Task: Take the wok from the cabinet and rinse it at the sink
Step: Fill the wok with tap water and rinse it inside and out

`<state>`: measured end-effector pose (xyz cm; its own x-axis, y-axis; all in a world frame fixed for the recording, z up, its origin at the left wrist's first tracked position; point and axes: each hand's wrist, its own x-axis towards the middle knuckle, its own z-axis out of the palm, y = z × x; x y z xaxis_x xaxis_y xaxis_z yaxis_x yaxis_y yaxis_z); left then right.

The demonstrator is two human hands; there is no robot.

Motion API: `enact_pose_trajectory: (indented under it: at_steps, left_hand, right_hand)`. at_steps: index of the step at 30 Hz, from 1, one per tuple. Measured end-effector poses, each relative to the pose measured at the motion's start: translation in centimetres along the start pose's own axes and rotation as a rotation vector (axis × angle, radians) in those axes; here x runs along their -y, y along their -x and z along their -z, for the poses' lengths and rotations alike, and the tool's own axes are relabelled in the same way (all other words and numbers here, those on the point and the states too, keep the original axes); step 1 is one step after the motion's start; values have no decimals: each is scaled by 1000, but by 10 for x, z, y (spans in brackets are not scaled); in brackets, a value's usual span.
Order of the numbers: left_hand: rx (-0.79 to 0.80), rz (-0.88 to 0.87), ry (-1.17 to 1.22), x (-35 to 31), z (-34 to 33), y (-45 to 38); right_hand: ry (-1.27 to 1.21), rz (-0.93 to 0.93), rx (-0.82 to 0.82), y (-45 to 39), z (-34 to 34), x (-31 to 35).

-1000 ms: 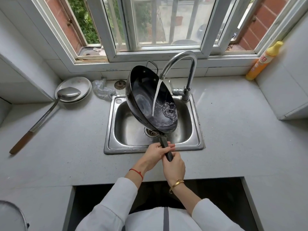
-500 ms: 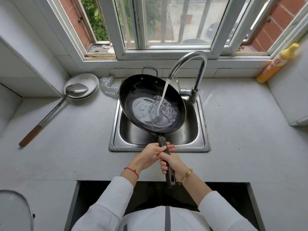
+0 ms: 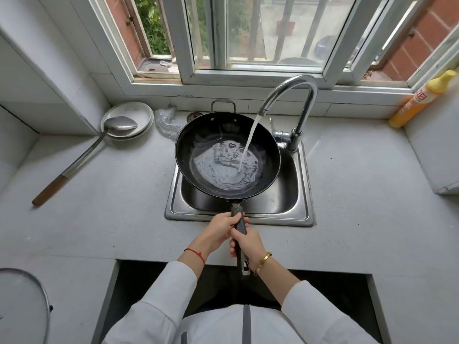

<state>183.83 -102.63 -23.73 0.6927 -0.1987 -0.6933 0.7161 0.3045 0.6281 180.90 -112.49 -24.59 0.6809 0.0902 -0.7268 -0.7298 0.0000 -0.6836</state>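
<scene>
A black wok (image 3: 198, 135) is held nearly level over the steel sink (image 3: 301, 209). Water runs from the curved chrome faucet (image 3: 301, 95) into the wok and pools in its bottom. My left hand (image 3: 221, 227) grips the dark handle close to the pan. My right hand (image 3: 246, 243) grips the same handle just behind it, and the handle's end sticks out past my wrist.
A long ladle (image 3: 79, 157) rests with its bowl on stacked white plates (image 3: 139, 112) at the back left. A steel scourer (image 3: 166, 122) lies beside the wok. An orange bottle (image 3: 419, 100) stands at the back right. A glass lid (image 3: 22, 306) sits at the lower left.
The wok has swung from steeply tilted on its side to almost level, and water now collects inside it. Both hands have stayed on the handle.
</scene>
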Motion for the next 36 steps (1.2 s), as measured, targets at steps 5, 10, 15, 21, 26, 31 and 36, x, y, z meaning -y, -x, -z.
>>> enact_pose_trajectory:
  at_steps: [5,10,15,21,26,31,36]
  left_hand:
    - [-14,-17,19,2,-1,-1]
    - [-19,-15,68,2,-3,-2]
    - [-7,-26,60,2,-2,0]
    - [6,-71,0,9,-8,2]
    - [-101,-167,-105,13,-10,3]
    - [-166,-230,-174,6,-6,8]
    - [-194,-222,-237,3,-5,12]
  right_hand:
    - [69,-15,-53,-6,-5,-1]
    - [158,60,-169,-10,-9,-4]
    - [263,170,-239,-9,-12,-8]
    - [342,229,-226,-5,3,-16]
    - [202,227,-59,1,15,-14]
    - [84,172,33,11,8,-5]
    - [54,130,29,22,4,4]
